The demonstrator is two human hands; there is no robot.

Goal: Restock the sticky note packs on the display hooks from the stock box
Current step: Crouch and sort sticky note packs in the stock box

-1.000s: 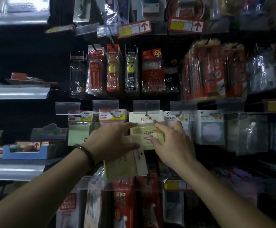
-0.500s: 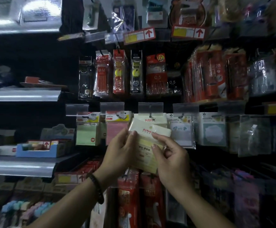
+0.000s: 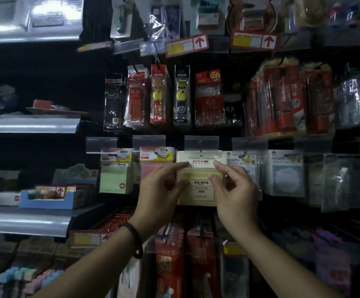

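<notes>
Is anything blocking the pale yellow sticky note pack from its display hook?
Nothing visible does. The pale yellow sticky note pack, held between the left hand and right hand, has its top directly under the clear plastic label holder.

Dim shop; grey metal shelves (image 3: 28,125).

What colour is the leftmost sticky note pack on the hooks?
The leftmost pack is pale green; head view.
</notes>
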